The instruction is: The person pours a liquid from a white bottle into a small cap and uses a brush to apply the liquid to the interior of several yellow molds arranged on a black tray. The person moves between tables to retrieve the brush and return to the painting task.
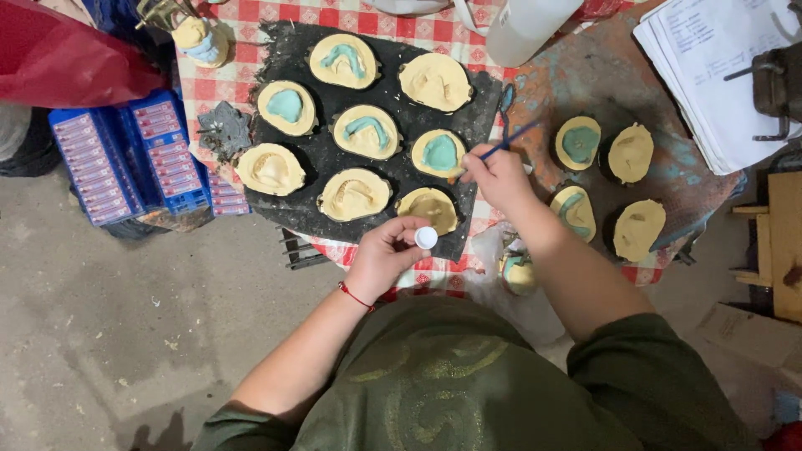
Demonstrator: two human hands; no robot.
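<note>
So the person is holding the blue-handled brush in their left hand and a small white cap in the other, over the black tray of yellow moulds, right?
Not quite. The head view shows the blue-handled brush in the right hand, and the small white cap in the left hand. The rest holds: both hands are over the black tray of yellow moulds.

Table with checked cloth, seen from above; concrete floor beside it.

Red-and-white checked cloth (225, 92) covers the table. On it: a black mat (322, 154) bearing eight yellowish moulds (271, 169), some with teal filling; a rust-and-teal stained sheet (543, 96) carrying four more moulds (639, 230); a stack of printed papers (710, 75) at the far right corner; a white plastic jug (526, 29) at the far edge. Blue crates (125, 159) stand on the grey floor (125, 334) just beside the table.
</note>
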